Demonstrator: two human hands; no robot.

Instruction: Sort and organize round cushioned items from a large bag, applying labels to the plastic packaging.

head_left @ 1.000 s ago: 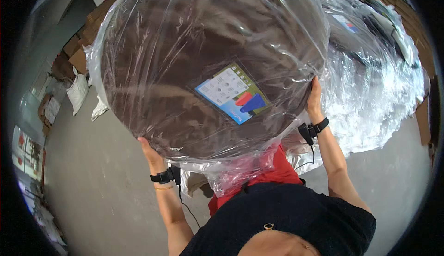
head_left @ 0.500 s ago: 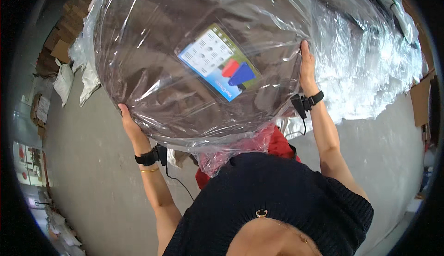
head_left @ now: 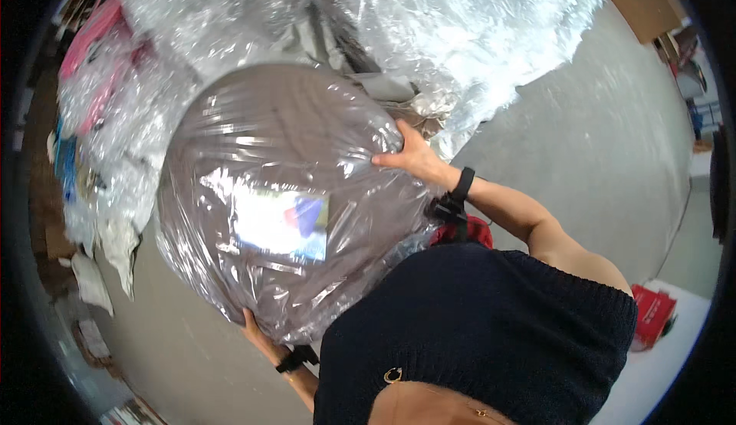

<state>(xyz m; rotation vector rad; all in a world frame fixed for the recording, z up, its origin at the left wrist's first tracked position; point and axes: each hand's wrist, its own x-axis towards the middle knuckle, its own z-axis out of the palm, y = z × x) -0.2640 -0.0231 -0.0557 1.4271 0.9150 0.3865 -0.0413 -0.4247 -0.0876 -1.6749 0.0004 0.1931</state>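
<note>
A large, round, brown cushion-like bundle (head_left: 307, 149) in clear plastic is tilted in front of my body. A rectangular printed card (head_left: 280, 222) with a colourful picture lies on its face, partly washed out by glare. My left hand (head_left: 259, 336) grips the lower left rim, with most of its fingers hidden behind the bundle. At the upper right edge, my right hand (head_left: 414, 155) clasps the plastic, its thumb on the near face. Black straps are on both wrists.
A big heap of clear plastic wrap (head_left: 460, 26) spreads beyond the bundle, with pink plastic (head_left: 96, 34) at the left. White sacks (head_left: 92, 283) lie at the far left on the grey floor (head_left: 583, 141). A red box (head_left: 652, 316) stands at the right, and a cardboard box (head_left: 644, 3) at the upper right.
My view and body have turned to the right. The bundle now sits lower and farther left in view, with the plastic heap beyond it. Both hands still hold it.
</note>
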